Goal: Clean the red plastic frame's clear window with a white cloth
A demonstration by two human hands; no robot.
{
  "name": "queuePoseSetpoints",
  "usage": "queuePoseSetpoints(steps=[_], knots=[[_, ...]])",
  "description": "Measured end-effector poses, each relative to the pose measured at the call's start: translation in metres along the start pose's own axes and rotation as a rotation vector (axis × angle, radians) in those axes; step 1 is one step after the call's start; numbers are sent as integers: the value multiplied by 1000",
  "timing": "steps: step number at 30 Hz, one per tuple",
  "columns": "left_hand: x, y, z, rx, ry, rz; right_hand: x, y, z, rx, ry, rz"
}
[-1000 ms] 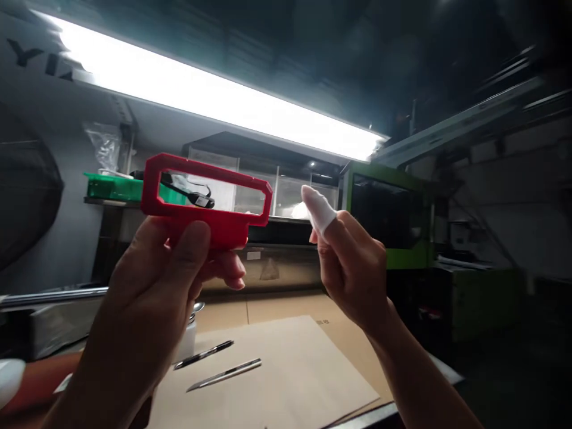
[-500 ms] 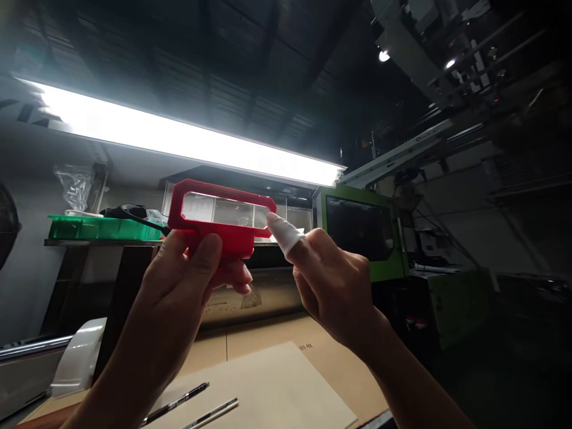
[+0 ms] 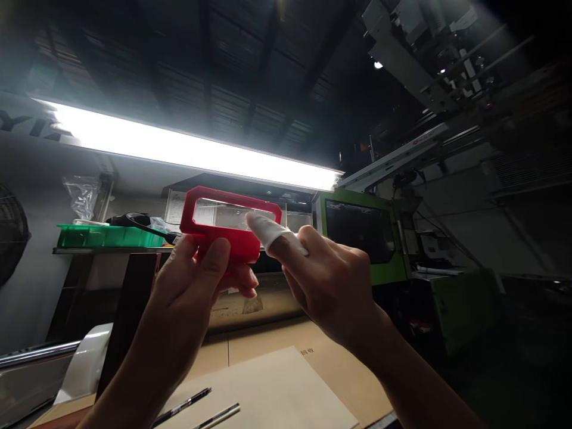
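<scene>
My left hand (image 3: 201, 274) is closed on the lower part of a red plastic frame (image 3: 226, 239), holding it up in front of me. The frame has a long opening with cut corners, and a solid block below that my thumb presses on. My right hand (image 3: 328, 274) has a white finger cover (image 3: 267, 232) on its outstretched index finger. That fingertip overlaps the right part of the opening; whether it touches the inner edge I cannot tell. My other right fingers are curled, with nothing visible in them.
A bright tube light (image 3: 196, 149) hangs over the bench. At the left, a green tray (image 3: 111, 236) sits on a shelf. Below my hands lie cardboard (image 3: 272, 381), a black pen (image 3: 185, 404) and a second pen (image 3: 221, 415). A green machine (image 3: 397, 268) stands on the right.
My right fingertip has moved left, from the frame's right end to over its opening. The frame and my left hand appear slightly lower and farther right in view.
</scene>
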State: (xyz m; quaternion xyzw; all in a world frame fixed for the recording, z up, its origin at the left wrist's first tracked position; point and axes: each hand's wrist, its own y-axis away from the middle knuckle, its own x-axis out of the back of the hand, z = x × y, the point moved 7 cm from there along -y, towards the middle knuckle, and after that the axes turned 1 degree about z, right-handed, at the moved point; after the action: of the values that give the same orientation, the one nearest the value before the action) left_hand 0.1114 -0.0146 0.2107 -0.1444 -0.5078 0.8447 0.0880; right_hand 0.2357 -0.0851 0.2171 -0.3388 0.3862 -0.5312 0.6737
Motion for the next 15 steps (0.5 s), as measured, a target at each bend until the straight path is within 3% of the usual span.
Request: queuePoseSetpoints(steps=[7,11,15], knots=[[3,1,-1,22,-18,22,-8,2,11,-52,-41,-5],[3,2,-1,44,-15,38,-2,6,20,-128,-95,62],[3,2,-2,52,-24,42,-1,6,14,-96,-71,70]])
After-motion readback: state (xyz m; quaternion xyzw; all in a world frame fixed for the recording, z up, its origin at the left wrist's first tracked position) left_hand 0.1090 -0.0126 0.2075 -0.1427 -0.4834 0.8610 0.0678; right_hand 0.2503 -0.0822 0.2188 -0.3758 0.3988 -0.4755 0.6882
